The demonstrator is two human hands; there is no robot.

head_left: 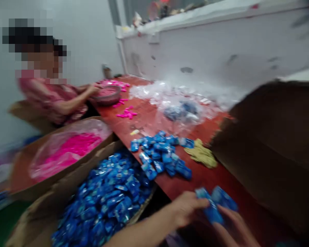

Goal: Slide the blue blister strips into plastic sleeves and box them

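A small shiny blue packet (210,208) is between my two hands over the table's near edge. My left hand (186,208) pinches its left side between thumb and fingers. From the lower right, my right hand (235,226) grips the packet's lower end, though blur softens its fingers. Just behind the right fingertips is another blue packet (225,198); whether it is held or lies on the table I cannot tell. A loose pile of blue packets (162,154) lies on the red tabletop (175,190) beyond my hands.
Left of the table, a carton of blue packets (110,195) stands beside a lined box of pink pieces (72,151). A yellow glove-like cloth (202,154) lies near a large brown carton (270,137). Clear plastic bags (164,94) lie farther back. A co-worker (56,96) reaches to a bowl (108,97).
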